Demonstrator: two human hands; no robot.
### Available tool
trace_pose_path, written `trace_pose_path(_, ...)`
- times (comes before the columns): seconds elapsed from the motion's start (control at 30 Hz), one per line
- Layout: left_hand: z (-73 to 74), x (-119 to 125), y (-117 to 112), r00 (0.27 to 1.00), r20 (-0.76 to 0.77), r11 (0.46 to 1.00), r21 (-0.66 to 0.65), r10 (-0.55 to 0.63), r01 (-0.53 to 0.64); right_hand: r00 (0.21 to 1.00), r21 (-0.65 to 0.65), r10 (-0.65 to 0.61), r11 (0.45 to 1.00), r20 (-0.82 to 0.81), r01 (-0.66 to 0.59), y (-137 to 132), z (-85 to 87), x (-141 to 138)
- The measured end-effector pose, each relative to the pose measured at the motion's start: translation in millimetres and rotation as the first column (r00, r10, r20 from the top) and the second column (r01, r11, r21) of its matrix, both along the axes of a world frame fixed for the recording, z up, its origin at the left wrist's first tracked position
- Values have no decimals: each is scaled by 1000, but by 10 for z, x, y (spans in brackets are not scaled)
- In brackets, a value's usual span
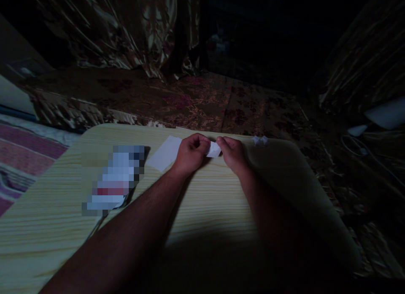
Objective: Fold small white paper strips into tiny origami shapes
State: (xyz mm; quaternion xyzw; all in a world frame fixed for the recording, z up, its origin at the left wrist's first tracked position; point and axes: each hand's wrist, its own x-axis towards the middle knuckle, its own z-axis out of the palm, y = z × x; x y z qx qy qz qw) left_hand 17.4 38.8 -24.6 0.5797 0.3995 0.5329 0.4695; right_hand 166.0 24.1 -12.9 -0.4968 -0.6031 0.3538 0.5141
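Note:
Both my hands meet over the far middle of a pale wooden table (205, 209). My left hand (190, 152) is closed, its fingers pinching one side of a small white paper piece (214, 149). My right hand (232, 152) is closed too and pinches the other side of the same piece. A flat white sheet of paper (163, 154) lies on the table just left of my left hand, partly under it.
A blurred-out oblong object (115, 180) lies on the table's left part. A small crumpled white paper bit (260, 140) sits at the far edge, right of my hands. Patterned dark carpet (202, 100) and drapes surround the table. A white cable (363, 150) lies at right.

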Motion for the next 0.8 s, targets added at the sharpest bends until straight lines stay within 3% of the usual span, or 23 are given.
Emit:
trace_pose_path(0.23,5,10,17,996,32,996,-10,85,-85,972,-105,148,980,-181,-169,26,-42,16)
trace_pose_path(0.8,66,16,-47,999,-24,999,-36,21,-22,988,-88,76,992,-138,-89,52,-105,8)
